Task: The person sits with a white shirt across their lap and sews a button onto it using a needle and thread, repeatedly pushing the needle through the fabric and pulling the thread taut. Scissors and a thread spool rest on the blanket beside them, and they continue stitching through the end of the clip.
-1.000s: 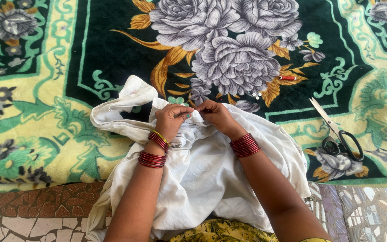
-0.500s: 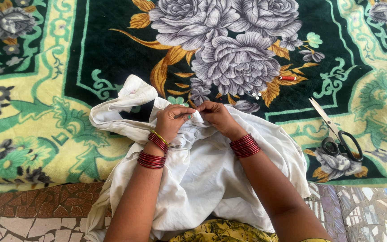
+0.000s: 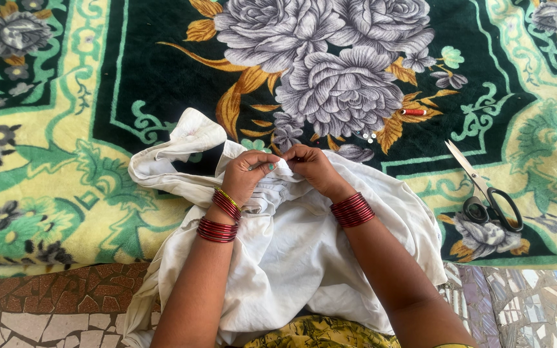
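A crumpled white cloth (image 3: 291, 258) lies across my lap and onto the floral blanket. My left hand (image 3: 247, 175) pinches a gathered fold of the cloth at its upper edge, red bangles on the wrist. My right hand (image 3: 314, 169) grips the same fold right beside it, fingertips nearly touching the left hand's. Both wrists carry stacks of red bangles. What sits between the fingertips is too small to make out.
A green, yellow and grey flowered blanket (image 3: 66, 161) covers the floor. Black-handled scissors (image 3: 488, 193) lie on it to the right. A small red spool (image 3: 412, 112) and a few white buttons (image 3: 370, 136) rest further back. Mosaic tile floor (image 3: 46, 309) shows at the near edge.
Both hands stay on the fold of white cloth with only slight finger movement; nothing else has shifted.
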